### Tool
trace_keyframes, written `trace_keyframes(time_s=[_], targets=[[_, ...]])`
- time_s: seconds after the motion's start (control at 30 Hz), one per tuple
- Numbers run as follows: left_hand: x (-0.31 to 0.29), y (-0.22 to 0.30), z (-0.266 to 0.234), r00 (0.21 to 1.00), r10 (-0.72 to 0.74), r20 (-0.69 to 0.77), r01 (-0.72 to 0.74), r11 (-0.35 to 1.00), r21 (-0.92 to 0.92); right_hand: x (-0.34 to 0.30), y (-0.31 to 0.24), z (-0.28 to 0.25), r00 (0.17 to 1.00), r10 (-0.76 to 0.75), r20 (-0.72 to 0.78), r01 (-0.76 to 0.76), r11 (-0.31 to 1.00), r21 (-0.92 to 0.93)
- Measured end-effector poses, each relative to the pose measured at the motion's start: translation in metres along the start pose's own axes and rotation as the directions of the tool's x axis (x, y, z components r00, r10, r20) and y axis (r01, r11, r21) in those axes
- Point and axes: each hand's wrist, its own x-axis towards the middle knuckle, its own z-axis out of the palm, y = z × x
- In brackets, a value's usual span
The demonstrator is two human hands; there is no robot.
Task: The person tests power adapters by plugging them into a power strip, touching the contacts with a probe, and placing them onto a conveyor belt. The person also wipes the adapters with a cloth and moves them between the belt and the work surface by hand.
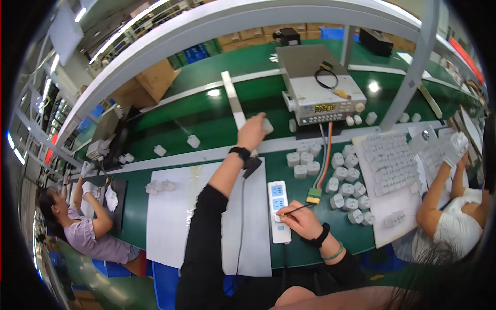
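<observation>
Left hand: the left hand (pixel 251 132) is stretched out toward 12 o'clock over the green conveyor belt (pixel 206 124), its fingers closed on a small white adapter (pixel 267 125); a black wristband is worn on that arm.
Adapter in hand: it is held just above the belt, at 9 o'clock from the grey test instrument (pixel 320 85).
Right hand: the right hand (pixel 301 217) is curled in a pinch around a thin probe (pixel 298 208), whose tip is pointed toward 9 o'clock and set against the white power strip (pixel 279 209).
Power strip: it is laid lengthwise on the green bench, just beside the white paper sheet (pixel 170 222) at its 9 o'clock.
Loose adapters: a cluster of white adapters (pixel 341 188) is spread at 2 o'clock from the right hand; more are scattered along the belt.
Tray: a white tray of parts (pixel 390 165) is placed at 3 o'clock.
Neighbours: a gloved co-worker's hand (pixel 457 147) is seen at far right, and another seated person (pixel 85 227) at far left.
</observation>
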Motion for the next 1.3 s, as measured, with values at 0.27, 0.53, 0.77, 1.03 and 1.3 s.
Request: trace_keyframes(time_s=[0.27,0.53,0.77,1.03,1.3], targets=[[0.020,-0.031,0.024,0.989,0.022,0.148,-0.034,0.996,0.079,-0.007,0.002,0.001,0.999,0.045,-0.026,-0.044,0.999,0.023],[-0.030,-0.200,-0.059,0.799,-0.600,-0.043,0.330,0.377,0.865,-0.006,-0.011,0.008,0.993,0.121,0.002,-0.120,0.992,0.044],[-0.074,-0.113,-0.092,0.919,-0.386,-0.083,0.250,0.732,-0.633,-0.002,-0.003,0.004,0.998,0.049,-0.046,-0.051,0.998,-0.045],[-0.162,0.048,-0.025,0.947,-0.080,0.310,0.304,0.532,-0.790,-0.003,-0.006,0.005,0.997,0.053,-0.054,-0.056,0.997,-0.048],[-0.165,0.057,-0.025,0.944,0.199,0.265,-0.072,0.903,-0.423,-0.005,-0.007,0.008,0.997,0.039,-0.070,-0.043,0.997,-0.059]])
